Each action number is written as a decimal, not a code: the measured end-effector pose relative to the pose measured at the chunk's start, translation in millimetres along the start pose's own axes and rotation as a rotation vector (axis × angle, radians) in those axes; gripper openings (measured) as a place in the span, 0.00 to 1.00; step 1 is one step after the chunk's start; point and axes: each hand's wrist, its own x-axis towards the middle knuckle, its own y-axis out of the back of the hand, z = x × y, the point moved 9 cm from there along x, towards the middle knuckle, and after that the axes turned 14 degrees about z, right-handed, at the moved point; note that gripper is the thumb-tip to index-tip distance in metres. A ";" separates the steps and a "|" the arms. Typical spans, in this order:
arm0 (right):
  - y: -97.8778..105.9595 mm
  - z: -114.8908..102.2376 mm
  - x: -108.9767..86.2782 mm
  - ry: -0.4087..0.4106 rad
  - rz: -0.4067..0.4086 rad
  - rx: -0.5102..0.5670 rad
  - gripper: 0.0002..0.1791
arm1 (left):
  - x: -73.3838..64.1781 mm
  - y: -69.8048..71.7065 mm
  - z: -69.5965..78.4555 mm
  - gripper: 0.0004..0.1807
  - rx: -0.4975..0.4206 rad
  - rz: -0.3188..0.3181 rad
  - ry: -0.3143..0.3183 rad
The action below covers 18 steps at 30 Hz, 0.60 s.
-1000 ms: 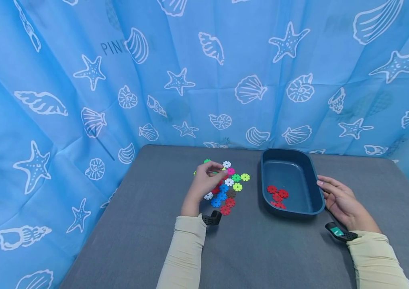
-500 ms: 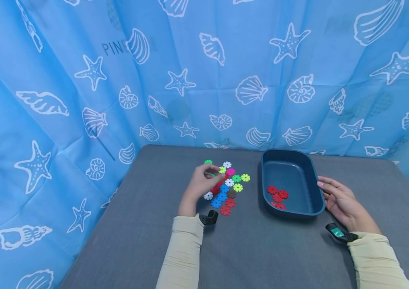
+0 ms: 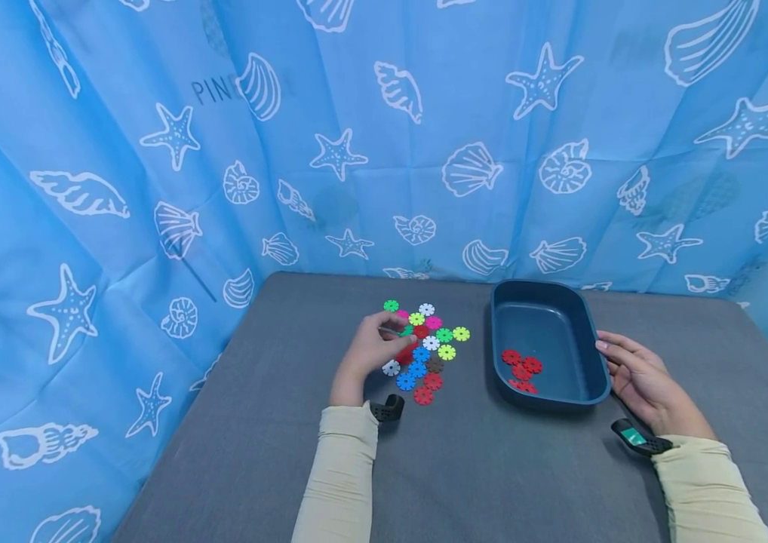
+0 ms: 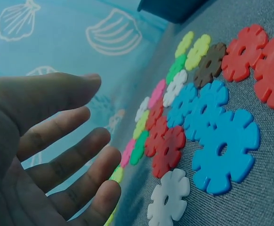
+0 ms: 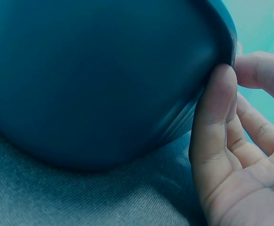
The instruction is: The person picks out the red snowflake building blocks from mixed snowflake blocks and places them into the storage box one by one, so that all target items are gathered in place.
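"What can you read up close?"

"The black strap (image 3: 661,443) at the right wrist has a green patch (image 3: 633,435), too small for me to read."

"The hands?"

"I see the right hand (image 3: 649,381) pinching the edge of the blue bin (image 3: 554,324). The left hand (image 3: 370,351) hangs by the coloured discs (image 3: 431,343) on the table (image 3: 241,452), thumb and fingers wide apart, hiding some from the head view."

"Which way does the bin lie?"

"Long axis away from the person, far end slightly left; red discs (image 3: 522,371) sit in its near end."

"And behind?"

"A blue curtain (image 3: 438,45): I make out PIN, the rest unclear."
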 end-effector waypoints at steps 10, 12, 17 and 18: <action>2.2 0.9 1.0 -0.001 0.019 -0.020 0.13 | -0.8 -3.6 -7.8 0.24 0.035 -0.035 0.037; 2.3 1.1 0.9 -0.005 0.021 -0.022 0.12 | -0.8 -4.0 -8.9 0.24 0.041 -0.039 0.038; 1.6 1.4 0.6 -0.014 0.023 -0.017 0.12 | -0.6 -3.9 -12.1 0.24 0.038 -0.041 0.035; 1.4 1.5 0.6 -0.015 0.022 -0.016 0.12 | -0.7 -4.0 -13.1 0.24 0.041 -0.042 0.037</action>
